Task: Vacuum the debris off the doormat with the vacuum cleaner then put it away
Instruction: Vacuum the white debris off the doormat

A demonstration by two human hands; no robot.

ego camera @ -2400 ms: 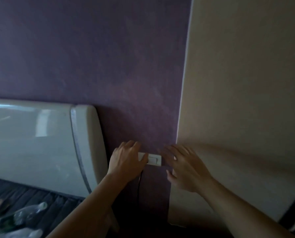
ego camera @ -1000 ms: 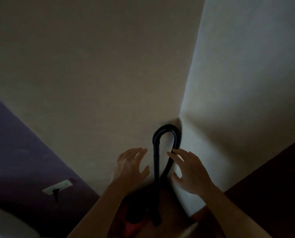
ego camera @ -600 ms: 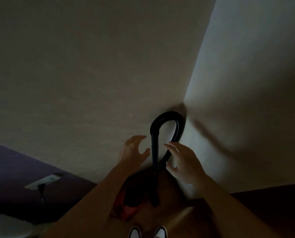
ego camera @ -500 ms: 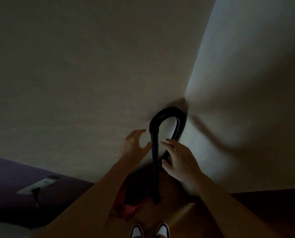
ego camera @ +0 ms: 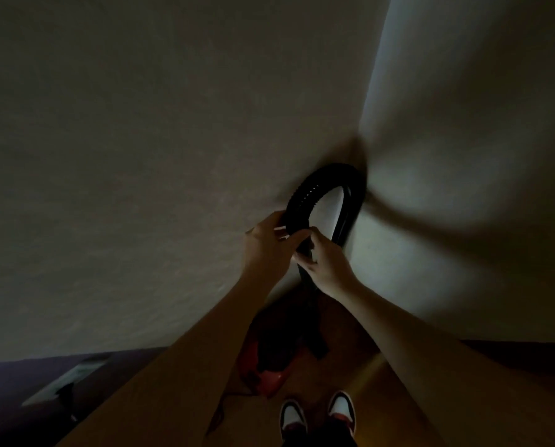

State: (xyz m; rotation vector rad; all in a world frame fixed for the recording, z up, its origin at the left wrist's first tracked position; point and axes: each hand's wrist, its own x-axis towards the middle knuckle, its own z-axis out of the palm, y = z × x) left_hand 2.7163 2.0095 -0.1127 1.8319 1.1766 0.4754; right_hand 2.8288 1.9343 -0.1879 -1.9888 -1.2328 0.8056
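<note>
Dim corner of two pale walls (ego camera: 140, 156) above a brown floor (ego camera: 360, 375), with a purple wall strip at lower left carrying a white socket plate (ego camera: 63, 382) with a plug in it. Red-and-black vacuum (ego camera: 269, 356) on the floor in the corner, its black ribbed hose (ego camera: 305, 195) arching up against the walls. Left hand (ego camera: 264, 250) closed around the hose where rib meets tube, right hand (ego camera: 326, 262) pinching the tube just below it, the two touching; white-toed shoes (ego camera: 318, 414) at bottom edge.
</note>
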